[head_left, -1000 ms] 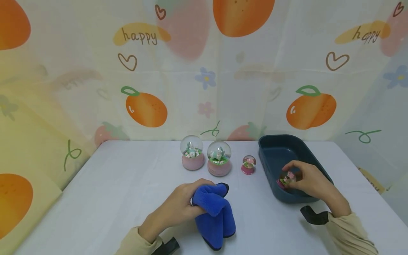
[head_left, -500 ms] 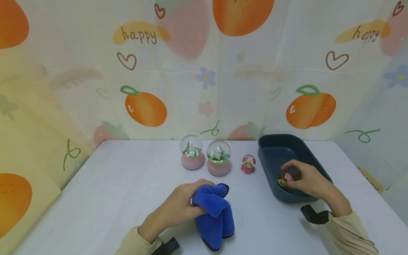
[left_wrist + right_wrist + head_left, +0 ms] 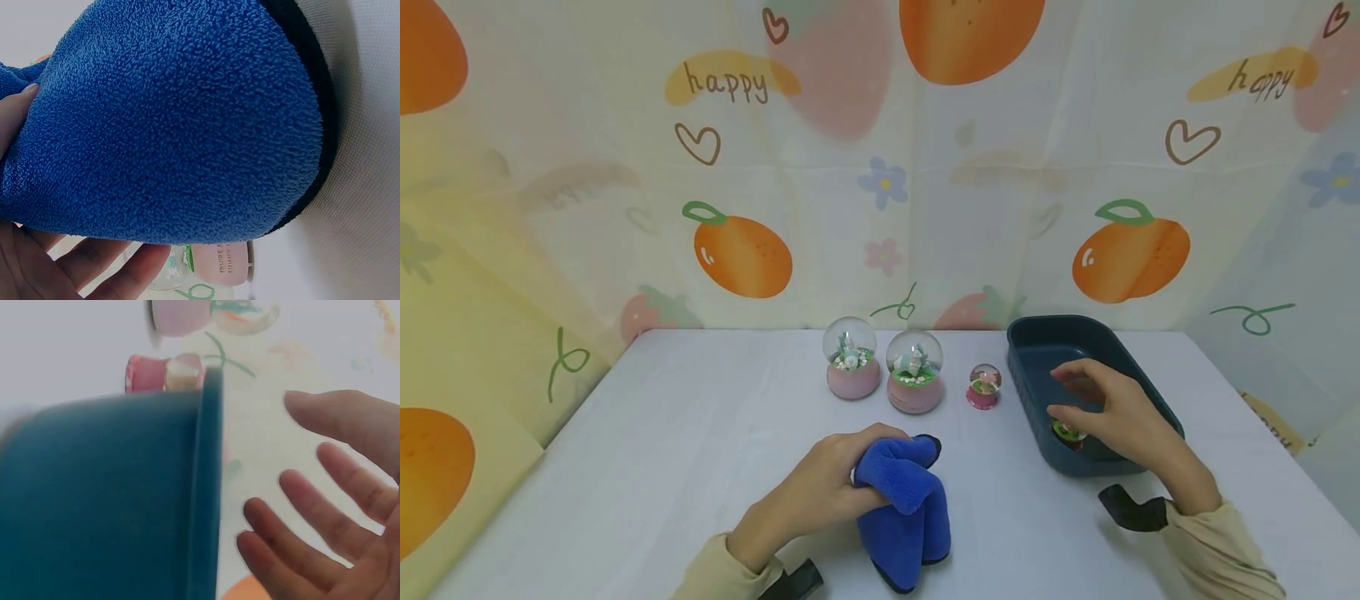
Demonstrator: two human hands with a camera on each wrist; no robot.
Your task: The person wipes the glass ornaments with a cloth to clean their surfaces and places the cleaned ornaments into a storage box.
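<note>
My left hand (image 3: 831, 477) grips a folded blue cloth (image 3: 908, 504) with dark edging, low over the near middle of the table. In the left wrist view the cloth (image 3: 169, 125) fills most of the picture. Over the dark blue box (image 3: 1028, 400) at the right, my right hand (image 3: 1123, 417) has its thumb and fingers spread apart. A small snow globe (image 3: 1064, 432) lies inside the box just under the thumb, partly covered by it. The right wrist view shows the right hand (image 3: 331, 519) with nothing between its fingers, beside the box wall (image 3: 112, 500).
Two larger snow globes on pink bases, the left one (image 3: 852, 379) and the right one (image 3: 916, 392), stand at the back middle. A small pink snow globe (image 3: 983, 389) stands between them and the box. Behind the white table (image 3: 625, 467) hangs a fruit-printed curtain (image 3: 985, 192).
My right hand has let go of the small snow globe in the box, and its thumb and fingers have spread and lifted slightly. My left hand holds the cloth almost unmoved.
</note>
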